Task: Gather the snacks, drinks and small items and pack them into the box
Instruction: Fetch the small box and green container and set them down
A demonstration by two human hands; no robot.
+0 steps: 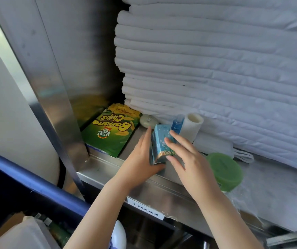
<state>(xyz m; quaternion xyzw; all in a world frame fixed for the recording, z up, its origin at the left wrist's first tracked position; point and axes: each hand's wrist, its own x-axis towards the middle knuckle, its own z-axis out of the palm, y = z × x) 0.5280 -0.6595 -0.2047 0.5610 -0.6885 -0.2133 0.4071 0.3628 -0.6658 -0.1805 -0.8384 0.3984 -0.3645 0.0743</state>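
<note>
- Head view: blue carton (162, 143) on steel shelf (108, 164), between chips bag (110, 131) and blue bottle (177, 123)
- Left hand (140, 159) fingers flat against its left face, thumb under its near end; right hand (189, 159) fingers grasping its right face
- Risk, judged: lifting may knock bottle or white roll (191, 125) just beside; green tub (224, 169) sits near shelf edge

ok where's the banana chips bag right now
The banana chips bag lies flat at the left end of the steel shelf, against the metal upright, left of the oval soap.

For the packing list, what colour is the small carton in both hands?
Light blue carton with pale speckles, best seen in the head view.
</note>
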